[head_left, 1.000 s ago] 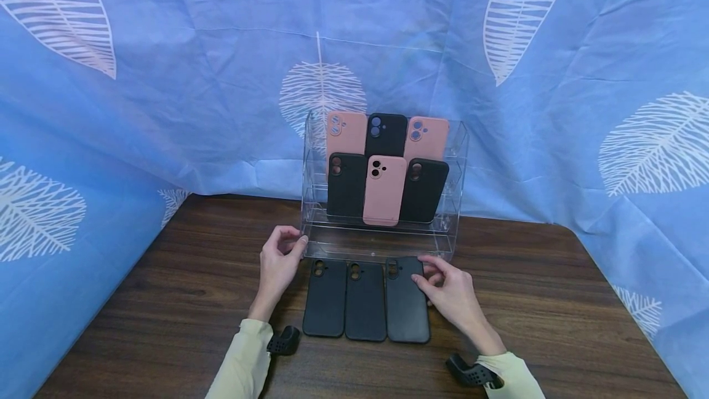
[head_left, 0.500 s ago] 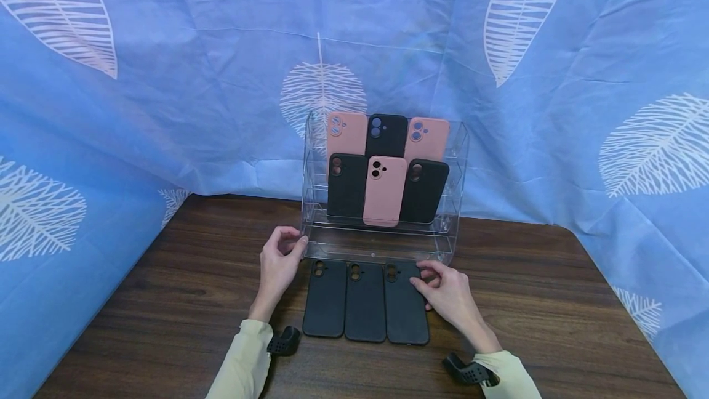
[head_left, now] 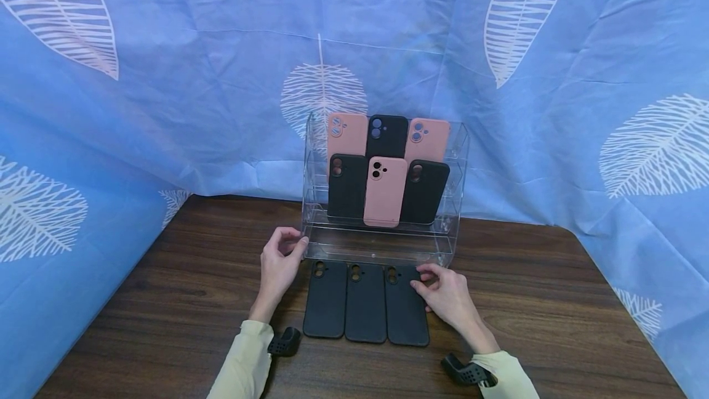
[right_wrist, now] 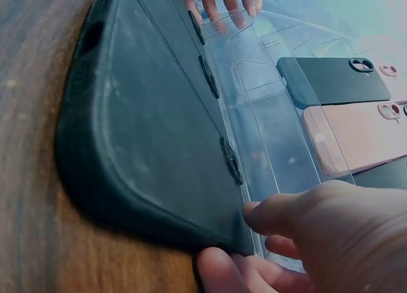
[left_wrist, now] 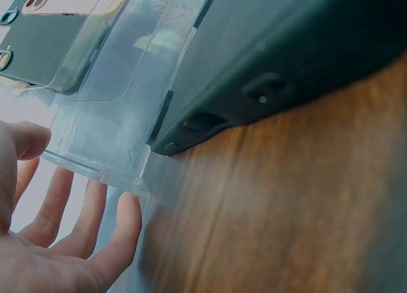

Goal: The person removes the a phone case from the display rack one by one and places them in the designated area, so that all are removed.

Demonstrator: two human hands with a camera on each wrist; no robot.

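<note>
Three black phone cases lie flat side by side in front of a clear acrylic display stand. My right hand pinches the upper right edge of the right-hand case, thumb on top and fingers at its side. The middle case and left case are untouched. At the stand's front left corner, my left hand grips the clear side panel, with bent fingers at its edge in the left wrist view. Each case has a camera cutout at its top, towards the stand.
On the stand's tiers, pink and black cases alternate: a pink case between two black ones in front, and a black case between two pink ones behind. Blue leaf-print cloth hangs behind the dark wooden table.
The right-hand case, its top end slightly raised earlier, has come down flat in line with the other two. My right hand has lowered slightly with it; my left hand stays put.
</note>
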